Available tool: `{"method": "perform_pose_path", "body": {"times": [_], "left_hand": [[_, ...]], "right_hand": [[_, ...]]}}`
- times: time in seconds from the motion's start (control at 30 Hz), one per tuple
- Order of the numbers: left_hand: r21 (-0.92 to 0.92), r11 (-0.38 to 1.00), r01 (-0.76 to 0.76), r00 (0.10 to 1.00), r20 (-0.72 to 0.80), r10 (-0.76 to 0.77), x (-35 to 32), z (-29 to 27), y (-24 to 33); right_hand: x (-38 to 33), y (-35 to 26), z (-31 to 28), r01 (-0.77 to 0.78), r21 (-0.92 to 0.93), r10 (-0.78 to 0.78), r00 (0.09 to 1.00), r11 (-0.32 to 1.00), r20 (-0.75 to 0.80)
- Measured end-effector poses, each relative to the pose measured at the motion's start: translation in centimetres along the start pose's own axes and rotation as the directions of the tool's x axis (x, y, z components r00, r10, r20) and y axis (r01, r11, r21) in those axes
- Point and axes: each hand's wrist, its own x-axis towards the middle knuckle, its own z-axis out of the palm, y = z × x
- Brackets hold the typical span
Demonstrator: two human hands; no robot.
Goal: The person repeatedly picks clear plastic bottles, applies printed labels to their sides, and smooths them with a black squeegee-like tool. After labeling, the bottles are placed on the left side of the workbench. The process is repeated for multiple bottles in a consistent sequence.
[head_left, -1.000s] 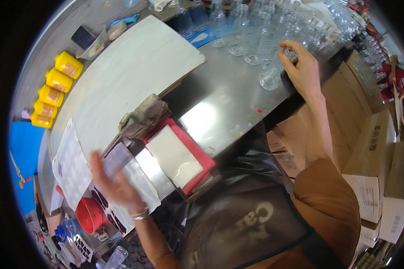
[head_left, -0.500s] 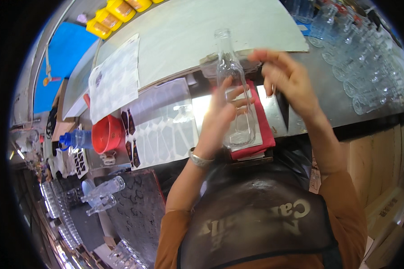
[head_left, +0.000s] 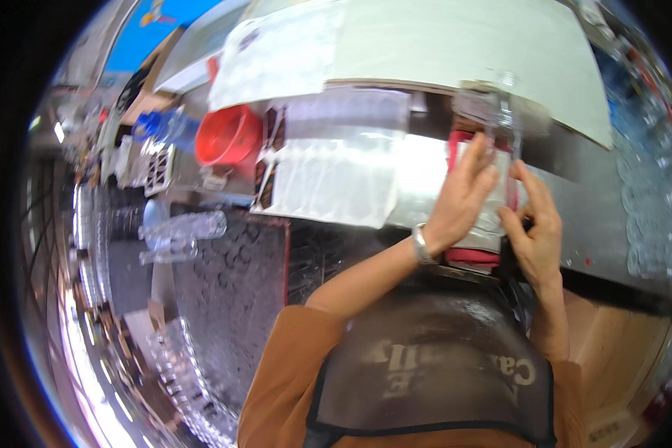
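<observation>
The shiny metal counter (head_left: 425, 168) runs across the room, with a big white board (head_left: 455, 41) lying at its far side. On the left, clear bottles (head_left: 179, 228) lie on their sides, and a red bowl (head_left: 229, 136) sits near a blue bottle (head_left: 164, 125). A clear plastic sheet (head_left: 336, 179) lies in the middle. Next comes the left hand (head_left: 459, 198), fingers straight and pressed against a clear glass bottle (head_left: 500, 149). The bottle stands upright over a red tray (head_left: 470, 255). The right hand (head_left: 534, 228) pinches the bottle's other side. More clear glasses (head_left: 649, 201) crowd the far right.
</observation>
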Motion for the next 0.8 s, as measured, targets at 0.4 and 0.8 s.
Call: {"method": "perform_pose_path", "body": {"times": [0.4, 0.8], "left_hand": [[0.878, 0.018, 0.479, 0.693, -0.391, 0.605, -11.3, -27.7, 1.6], [0.995, -0.065, 0.073, 0.905, -0.039, 0.423, -17.1, -29.4, 3.2]], "right_hand": [[-4.4, 3.8, -0.8, -0.164, 0.237, 0.169, 0.986, 0.958, -0.001], [-4.3, 1.6, 0.8, 0.027, -0.106, -0.027, 1.000, 0.994, 0.004]]}}
